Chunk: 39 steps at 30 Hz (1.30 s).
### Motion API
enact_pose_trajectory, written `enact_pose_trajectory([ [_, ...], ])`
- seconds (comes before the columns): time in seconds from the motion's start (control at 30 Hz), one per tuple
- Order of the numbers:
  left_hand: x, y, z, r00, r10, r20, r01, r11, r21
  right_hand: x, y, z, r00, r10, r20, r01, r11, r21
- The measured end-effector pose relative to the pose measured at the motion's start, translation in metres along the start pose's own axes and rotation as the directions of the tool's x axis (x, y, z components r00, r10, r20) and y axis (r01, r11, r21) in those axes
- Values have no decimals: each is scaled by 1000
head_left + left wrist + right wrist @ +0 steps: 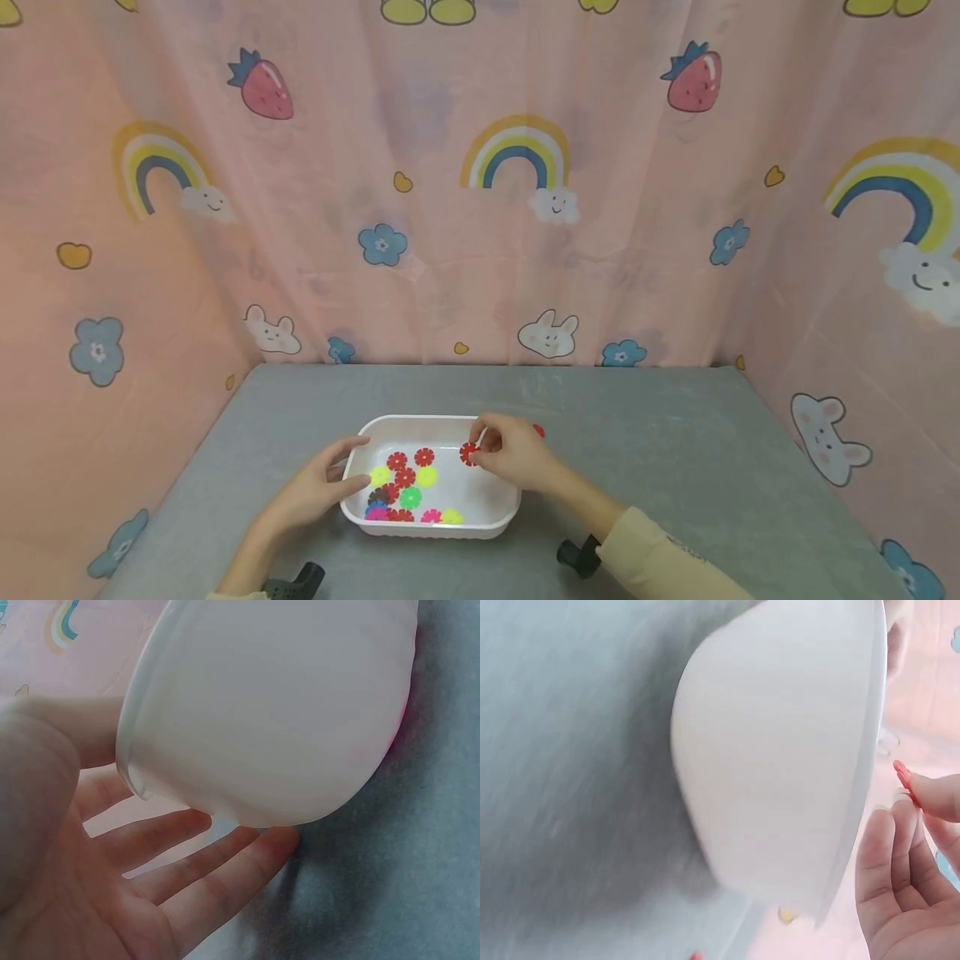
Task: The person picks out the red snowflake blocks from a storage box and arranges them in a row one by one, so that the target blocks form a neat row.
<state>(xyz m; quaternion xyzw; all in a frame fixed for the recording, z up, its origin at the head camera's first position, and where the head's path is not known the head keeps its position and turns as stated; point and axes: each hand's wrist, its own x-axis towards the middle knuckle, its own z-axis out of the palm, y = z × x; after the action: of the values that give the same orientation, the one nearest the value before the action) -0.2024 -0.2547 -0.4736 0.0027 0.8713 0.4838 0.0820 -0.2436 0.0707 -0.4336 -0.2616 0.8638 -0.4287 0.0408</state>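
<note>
A white plastic basin [487,512] stands on the grey table, its left part holding several notched flower-shaped plastic discs, such as a green disc [410,497] and a yellow disc [427,477]. My left hand [315,487] holds the basin's left end; in the left wrist view its thumb goes over the rim and the fingertips [281,841] touch the outer wall. Over the right part of the basin, my right hand [517,454] pinches a red disc [468,454] between thumb and fingers. Seen edge-on in the right wrist view, that red disc [906,780] is above the rim.
Another red piece [538,431] lies on the table just beyond my right hand, partly hidden. The grey tabletop [645,417] extends around the basin. A pink patterned curtain [480,275] closes off the back and both sides.
</note>
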Motion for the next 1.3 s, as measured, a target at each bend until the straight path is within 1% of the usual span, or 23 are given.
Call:
enact_pose_trajectory([
  [0.13,0,0,0,1000,-2,-1,2,1000,-7,-2,10,-12,998,37,-49,-36,999,10],
  [0.23,0,0,0,1000,-6,-2,6,1000,-9,-3,19,-22,994,80,-80,-77,996,32],
  [0.47,0,2,-1,1000,-2,-7,2,1000,-12,-5,40,-45,972,188,-143,-187,982,22],
  [0.67,-1,3,-1,1000,-2,-7,2,1000,-15,-4,61,-59,958,223,-179,-223,975,19],
  [0.9,-2,1,-2,1000,-5,-11,5,1000,-5,0,84,-63,936,287,-201,-293,956,1],
  [1.13,-1,1,-1,1000,-9,-4,9,1000,-3,2,103,-61,929,298,-217,-309,951,-18],
  [1.3,-1,0,-1,1000,-15,-1,15,1000,-8,2,110,-58,918,342,-199,-355,935,-31],
])
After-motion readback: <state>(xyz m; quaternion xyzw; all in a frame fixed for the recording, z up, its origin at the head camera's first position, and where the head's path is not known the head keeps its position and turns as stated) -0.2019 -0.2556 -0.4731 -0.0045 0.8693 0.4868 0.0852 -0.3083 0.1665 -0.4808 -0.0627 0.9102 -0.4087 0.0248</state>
